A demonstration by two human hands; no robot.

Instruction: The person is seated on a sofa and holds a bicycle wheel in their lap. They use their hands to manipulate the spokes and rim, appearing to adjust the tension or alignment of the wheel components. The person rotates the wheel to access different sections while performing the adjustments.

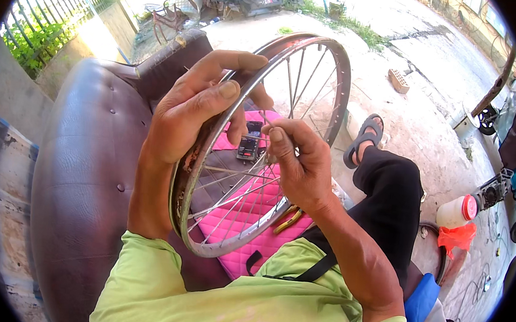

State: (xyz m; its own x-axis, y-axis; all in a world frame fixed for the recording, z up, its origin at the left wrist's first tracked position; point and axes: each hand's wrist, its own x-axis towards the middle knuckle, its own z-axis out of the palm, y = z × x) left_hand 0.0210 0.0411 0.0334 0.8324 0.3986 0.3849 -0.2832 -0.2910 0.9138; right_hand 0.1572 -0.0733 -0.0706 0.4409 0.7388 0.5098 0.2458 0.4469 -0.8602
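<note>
Filling the nine o'clock side, a dark brown padded sofa spreads beside the person. A bare spoked wheel stands tilted at the clock's centre, held above a pink quilted pad toward six o'clock. The left hand, toward eleven, curls around the rim, thumb on the near face and fingers partly spread. The right hand pinches thumb and forefinger together on a thin metal rod. Through the spokes, a dark phone lies at ten o'clock from that hand; a yellow-handled tool rests at six.
</note>
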